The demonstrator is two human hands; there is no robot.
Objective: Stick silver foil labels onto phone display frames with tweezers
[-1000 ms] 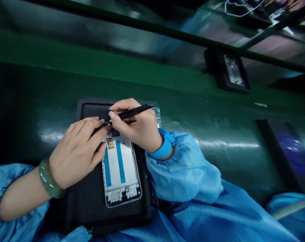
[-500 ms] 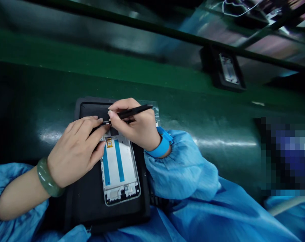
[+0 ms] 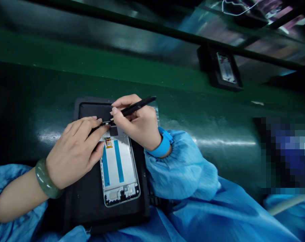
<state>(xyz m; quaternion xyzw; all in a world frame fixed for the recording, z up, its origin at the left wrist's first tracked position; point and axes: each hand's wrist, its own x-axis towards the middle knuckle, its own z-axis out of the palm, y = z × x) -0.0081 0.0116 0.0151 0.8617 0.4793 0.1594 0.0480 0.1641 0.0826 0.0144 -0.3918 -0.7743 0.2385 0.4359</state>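
An opened phone frame [image 3: 130, 161], silver with a white inside and two blue strips, lies tilted on a black tray [image 3: 87, 205]. My left hand [image 3: 73, 148] is bent over its upper left corner. The index fingertip presses near the top edge, while the thumb touches the left side beside a small orange flex cable [image 3: 108, 144]. Pinched in my right hand [image 3: 142, 124] is a black pen-shaped tool [image 3: 138, 105], pointing down to the phone's top edge near my left index finger. What its tip touches is too small to make out.
Under the tray is a green worktop [image 3: 205, 121]. Another black tray [image 3: 219, 82] with a phone frame [image 3: 226, 67] in it stands at the back right, by a dark rail [image 3: 152, 32]. A small pale scrap [image 3: 257, 103] lies at the right. One area there is pixelated.
My right hand has moved slightly up and right, and the tool is tilted more steeply. More of the phone's dark square patch shows. My left hand stays on the phone.
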